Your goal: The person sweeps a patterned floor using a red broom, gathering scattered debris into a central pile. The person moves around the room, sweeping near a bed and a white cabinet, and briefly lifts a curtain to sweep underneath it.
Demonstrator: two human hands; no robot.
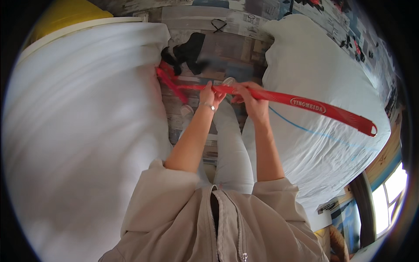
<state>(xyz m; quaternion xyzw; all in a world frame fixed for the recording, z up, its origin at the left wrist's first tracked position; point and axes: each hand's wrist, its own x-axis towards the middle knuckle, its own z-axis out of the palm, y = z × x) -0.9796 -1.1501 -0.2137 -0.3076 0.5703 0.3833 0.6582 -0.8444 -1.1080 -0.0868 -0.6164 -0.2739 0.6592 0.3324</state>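
A long red broom (288,99) crosses the view between two white-sheeted surfaces, its handle widening towards the right and ending in a hanging loop. My left hand (211,95), with a bracelet or watch at the wrist, grips the thinner part of the handle. Farther along, my right hand (251,98) is closed round the handle. The pinkish-red head (172,85) is at the left, close to the hanging edge of the left sheet; its lower side is blurred. Black items (190,52), perhaps footwear or cloth, lie on the floor just beyond the head.
White sheets cover what look like beds at left (81,114) and right (301,65). A black loop of cord (218,25) lies on the patterned floor (226,46). A yellow item (75,13) is at upper left, a window (389,196) at lower right.
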